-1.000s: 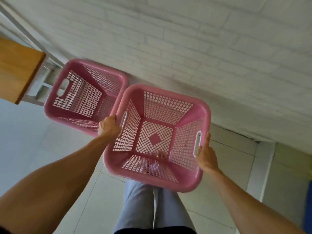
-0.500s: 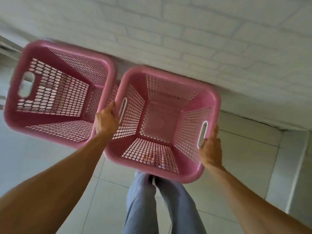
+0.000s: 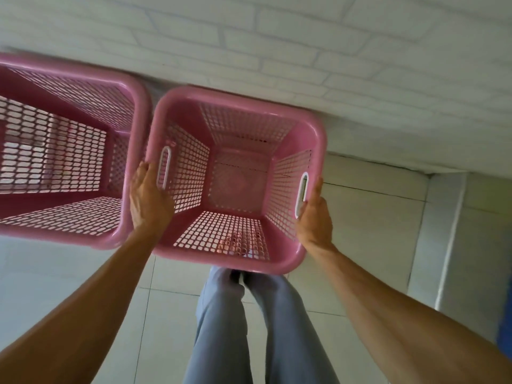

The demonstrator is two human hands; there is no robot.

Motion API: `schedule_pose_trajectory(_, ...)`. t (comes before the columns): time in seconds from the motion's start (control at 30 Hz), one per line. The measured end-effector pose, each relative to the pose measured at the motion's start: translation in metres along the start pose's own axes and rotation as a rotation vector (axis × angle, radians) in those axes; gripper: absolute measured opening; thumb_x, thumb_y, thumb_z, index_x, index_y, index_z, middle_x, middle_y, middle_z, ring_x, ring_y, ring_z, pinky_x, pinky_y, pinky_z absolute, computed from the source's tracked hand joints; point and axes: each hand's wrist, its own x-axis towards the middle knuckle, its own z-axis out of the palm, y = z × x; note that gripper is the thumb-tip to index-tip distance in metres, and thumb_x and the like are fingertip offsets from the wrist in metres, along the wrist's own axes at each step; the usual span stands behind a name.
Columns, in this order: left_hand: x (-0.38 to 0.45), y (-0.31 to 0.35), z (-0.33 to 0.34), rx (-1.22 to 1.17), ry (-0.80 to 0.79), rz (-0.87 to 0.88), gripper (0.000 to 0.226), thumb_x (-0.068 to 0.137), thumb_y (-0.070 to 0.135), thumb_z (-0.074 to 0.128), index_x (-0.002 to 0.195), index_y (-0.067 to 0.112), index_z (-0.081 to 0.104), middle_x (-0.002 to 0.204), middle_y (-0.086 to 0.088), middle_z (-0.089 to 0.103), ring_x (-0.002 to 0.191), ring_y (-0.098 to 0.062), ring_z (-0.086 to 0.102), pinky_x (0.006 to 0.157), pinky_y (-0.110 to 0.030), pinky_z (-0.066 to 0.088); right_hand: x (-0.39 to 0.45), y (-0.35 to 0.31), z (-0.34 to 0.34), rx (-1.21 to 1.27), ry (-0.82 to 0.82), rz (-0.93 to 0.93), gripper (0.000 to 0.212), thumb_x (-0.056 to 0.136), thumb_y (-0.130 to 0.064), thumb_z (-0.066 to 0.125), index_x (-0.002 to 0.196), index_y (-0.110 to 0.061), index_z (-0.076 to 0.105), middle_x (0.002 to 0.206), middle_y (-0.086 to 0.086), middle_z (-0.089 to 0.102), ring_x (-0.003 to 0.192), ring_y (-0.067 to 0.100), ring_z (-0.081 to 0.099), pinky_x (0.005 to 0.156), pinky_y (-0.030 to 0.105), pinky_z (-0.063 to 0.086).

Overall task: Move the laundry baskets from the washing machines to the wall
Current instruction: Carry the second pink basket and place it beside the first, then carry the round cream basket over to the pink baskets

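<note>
I hold an empty pink lattice laundry basket [image 3: 313, 139] low in front of me, its far side close to the white brick wall [image 3: 304, 45]. My left hand [image 3: 148, 200] grips its left side beside the white handle slot. My right hand [image 3: 314, 217] grips the right side, fingers through the other slot. A second pink basket [image 3: 133, 101] of the same kind stands on the floor directly to the left, rim almost touching the held one, also against the wall.
Pale floor tiles [image 3: 368, 217] run up to the wall. My legs in grey trousers [image 3: 221, 322] are right below the held basket. A white upright edge [image 3: 448, 231] and something blue [image 3: 505, 322] show at the right.
The held basket has come down and nearer the wall, beside the left basket. My view has dropped closer, so both baskets look larger; the wooden top at left is out of view.
</note>
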Motion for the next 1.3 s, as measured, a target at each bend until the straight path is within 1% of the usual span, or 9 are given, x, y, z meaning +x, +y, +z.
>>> schedule_pose_trajectory(0.13, -0.015, 0.013, -0.009, 0.006, -0.034, 0.113, 0.069, 0.082, -0.003, 0.052, 0.146, 0.020, 0.040, 0.147, -0.007, 0.048, 0.128, -0.031, 0.051, 0.100, -0.051, 0.049, -0.005, -0.015, -0.021, -0.036, -0.031, 0.011, 0.059, 0.110, -0.026, 0.033, 0.162, -0.031, 0.006, 0.114, 0.014, 0.064, 0.080, 0.028, 0.073, 0.060, 0.044, 0.063)
schedule_pose_trajectory(0.3, -0.056, 0.048, -0.036, 0.030, -0.205, 0.232, 0.071, 0.079, -0.002, 0.045, 0.147, 0.014, 0.033, 0.149, -0.011, 0.045, 0.138, -0.030, 0.041, 0.110, -0.051, 0.040, -0.045, -0.032, -0.066, -0.062, -0.020, 0.007, 0.039, 0.105, -0.025, 0.052, 0.143, -0.021, 0.047, 0.117, 0.008, 0.065, 0.098, 0.028, 0.071, 0.075, 0.044, 0.065)
schedule_pose_trajectory(0.4, -0.092, 0.081, -0.064, 0.100, -0.264, 0.317, 0.073, 0.078, -0.001, 0.048, 0.147, 0.016, 0.036, 0.150, -0.009, 0.044, 0.139, -0.028, 0.040, 0.112, -0.047, 0.039, -0.090, -0.036, -0.098, -0.021, 0.010, 0.048, 0.035, 0.101, -0.029, 0.059, 0.134, -0.019, 0.056, 0.122, 0.005, 0.067, 0.112, 0.029, 0.066, 0.089, 0.045, 0.061)
schedule_pose_trajectory(0.57, -0.149, 0.141, -0.104, 0.274, -0.384, 0.730, 0.052, 0.088, 0.007, 0.049, 0.138, 0.019, 0.046, 0.136, -0.007, 0.057, 0.121, -0.029, 0.057, 0.087, -0.048, 0.056, -0.163, -0.023, -0.145, 0.008, 0.135, 0.163, 0.050, 0.102, -0.025, 0.055, 0.151, -0.021, 0.046, 0.151, 0.001, 0.055, 0.146, 0.032, 0.038, 0.113, 0.048, 0.041)
schedule_pose_trajectory(0.63, -0.175, 0.173, -0.117, 0.254, -0.448, 0.831, 0.036, 0.086, 0.035, 0.040, 0.113, 0.022, 0.060, 0.111, -0.001, 0.068, 0.091, -0.021, 0.068, 0.064, -0.033, 0.057, -0.193, -0.007, -0.162, 0.067, 0.176, 0.220, 0.051, 0.103, -0.023, 0.054, 0.153, -0.021, 0.044, 0.152, 0.001, 0.054, 0.148, 0.031, 0.035, 0.113, 0.048, 0.039)
schedule_pose_trajectory(0.7, -0.200, 0.197, -0.117, 0.276, -0.490, 0.932, 0.037, 0.084, 0.041, 0.044, 0.103, 0.018, 0.066, 0.097, -0.001, 0.073, 0.069, -0.013, 0.065, 0.053, -0.021, 0.051, -0.223, 0.014, -0.174, 0.124, 0.221, 0.291, 0.051, 0.104, -0.023, 0.052, 0.154, -0.021, 0.043, 0.151, 0.000, 0.054, 0.149, 0.030, 0.033, 0.113, 0.046, 0.038)
schedule_pose_trajectory(0.77, -0.225, 0.215, -0.104, 0.356, -0.526, 1.042, 0.034, 0.091, 0.017, 0.054, 0.125, 0.012, 0.060, 0.114, -0.012, 0.070, 0.087, -0.023, 0.070, 0.071, -0.033, 0.060, -0.254, 0.036, -0.182, 0.199, 0.275, 0.373, 0.051, 0.104, -0.024, 0.050, 0.154, -0.021, 0.043, 0.150, 0.001, 0.055, 0.150, 0.029, 0.031, 0.113, 0.044, 0.037)
schedule_pose_trajectory(0.87, -0.265, 0.242, -0.081, 0.451, -0.593, 1.181, 0.050, 0.091, -0.001, 0.050, 0.140, 0.009, 0.046, 0.139, -0.016, 0.055, 0.123, -0.030, 0.058, 0.103, -0.041, 0.046, -0.301, 0.077, -0.189, 0.321, 0.349, 0.499, 0.050, 0.105, -0.024, 0.047, 0.155, -0.022, 0.042, 0.152, 0.005, 0.052, 0.151, 0.028, 0.027, 0.114, 0.041, 0.032)
schedule_pose_trajectory(1.3, -0.548, 0.308, 0.037, 0.663, -0.880, 1.682, 0.052, 0.086, 0.008, 0.056, 0.138, 0.015, 0.052, 0.143, -0.006, 0.053, 0.133, -0.023, 0.049, 0.114, -0.034, 0.035, -0.558, 0.269, -0.140, 0.569, 0.491, 0.947, 0.071, 0.104, -0.038, 0.044, 0.164, -0.029, 0.007, 0.150, 0.008, 0.049, 0.135, 0.032, 0.047, 0.106, 0.048, 0.044)
